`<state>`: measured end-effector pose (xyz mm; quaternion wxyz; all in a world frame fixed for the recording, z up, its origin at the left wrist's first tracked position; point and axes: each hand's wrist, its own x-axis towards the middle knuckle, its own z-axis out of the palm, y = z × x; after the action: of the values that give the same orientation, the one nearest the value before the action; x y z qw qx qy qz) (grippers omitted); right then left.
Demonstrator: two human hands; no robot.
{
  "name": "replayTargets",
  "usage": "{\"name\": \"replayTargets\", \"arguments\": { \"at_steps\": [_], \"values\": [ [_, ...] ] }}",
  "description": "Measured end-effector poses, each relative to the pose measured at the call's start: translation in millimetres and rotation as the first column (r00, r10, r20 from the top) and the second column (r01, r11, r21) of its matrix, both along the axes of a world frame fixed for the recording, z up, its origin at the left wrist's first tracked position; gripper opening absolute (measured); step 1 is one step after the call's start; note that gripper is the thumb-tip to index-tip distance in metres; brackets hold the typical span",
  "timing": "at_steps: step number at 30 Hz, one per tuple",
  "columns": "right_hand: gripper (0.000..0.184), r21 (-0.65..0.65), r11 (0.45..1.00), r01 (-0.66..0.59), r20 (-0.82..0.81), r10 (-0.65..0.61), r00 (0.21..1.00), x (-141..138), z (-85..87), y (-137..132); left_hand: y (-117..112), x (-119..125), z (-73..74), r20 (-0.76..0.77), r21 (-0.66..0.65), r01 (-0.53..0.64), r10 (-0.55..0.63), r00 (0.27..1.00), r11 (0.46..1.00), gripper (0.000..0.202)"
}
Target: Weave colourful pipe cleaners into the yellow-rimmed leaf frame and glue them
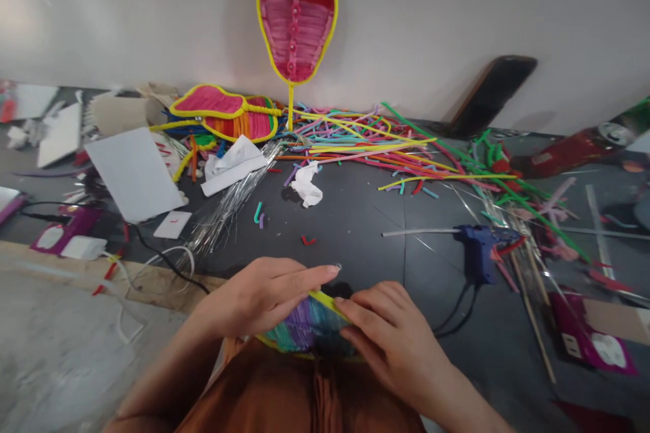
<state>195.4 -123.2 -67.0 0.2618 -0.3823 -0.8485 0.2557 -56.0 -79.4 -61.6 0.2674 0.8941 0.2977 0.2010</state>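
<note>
Striped panel [297, 325] gripped by both hands at the near side of the dark table [350, 230].

The teal-and-purple piece is held close against the brown garment [305, 399], presumably for steadiness. Its yellow rim [329, 302] is pinched between thumb and forefinger by the right hand [391, 325]; the panel is clasped by the left hand [267, 294], one finger being laid out toward the rim, apparently to brace it. The glue gun [480, 254] is set down on the right, probably for ready reach. Loose pipe cleaners [355, 139] are heaped toward the wall [406, 13], which seemingly keeps the working space open. A pink panel [297, 34] is stood upright before the wall, well apart from the hands.
</note>
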Motion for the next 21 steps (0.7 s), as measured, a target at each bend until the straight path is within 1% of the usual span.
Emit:
{"name": "replayTargets", "arguments": {
  "at_steps": [5,9,12,17,21],
  "values": [
    [0.021,0.046,0.995,0.084,0.011,-0.084,0.996,-3.2,-2.9,-4.4,0.1,1.8,-0.3,-0.016,0.01,-0.006,0.006,1.0,1.0,0.051],
    [0.021,0.042,0.989,0.139,0.04,-0.141,0.989,-5.6,-4.0,-7.2,0.2,3.5,-0.2,-0.037,0.0,-0.024,0.024,0.999,1.0,0.051],
    [0.02,0.055,0.984,0.169,0.032,-0.171,0.985,-7.3,-3.8,-8.6,0.4,4.2,-0.2,-0.051,-0.009,-0.031,0.03,0.998,0.999,0.052],
    [0.02,0.054,0.978,0.199,0.04,-0.201,0.979,-8.9,-6.8,-8.8,0.4,4.3,-0.7,-0.082,-0.01,-0.044,0.043,0.996,0.999,0.051],
    [0.023,0.015,0.982,0.187,0.03,-0.187,0.982,-8.2,-14.1,-7.3,1.6,5.8,0.1,-0.085,-0.022,-0.055,0.053,0.995,0.998,0.052]
  ]
}}
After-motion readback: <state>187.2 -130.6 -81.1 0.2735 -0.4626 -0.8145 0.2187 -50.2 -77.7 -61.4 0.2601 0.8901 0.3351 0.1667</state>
